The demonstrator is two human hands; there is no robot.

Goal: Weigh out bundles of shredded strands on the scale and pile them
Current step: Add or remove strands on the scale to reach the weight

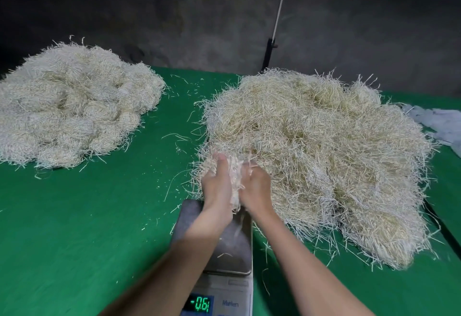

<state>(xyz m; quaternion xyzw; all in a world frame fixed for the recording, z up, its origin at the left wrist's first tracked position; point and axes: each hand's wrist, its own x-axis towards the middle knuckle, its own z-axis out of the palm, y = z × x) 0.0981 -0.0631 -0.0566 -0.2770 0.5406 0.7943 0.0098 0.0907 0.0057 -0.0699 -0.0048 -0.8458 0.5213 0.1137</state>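
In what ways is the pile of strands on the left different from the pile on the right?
The left pile is made of rounded, separate bundles; the right pile is one loose, tangled mass. The left pile looks paler, the right pile more yellow. The left hand and right hand grip a tuft at the right pile's edge; nothing touches the left pile. Both lie on the green table.

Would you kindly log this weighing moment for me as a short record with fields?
left hand: grips the bundle of strands
right hand: grips the same bundle, from its other side
bundle: at the loose heap's near-left edge, not on the scale pan
pan load: a few stray strands only
display: green digits, about -0.6; last digit blurred
bundled pile: far left on the green table
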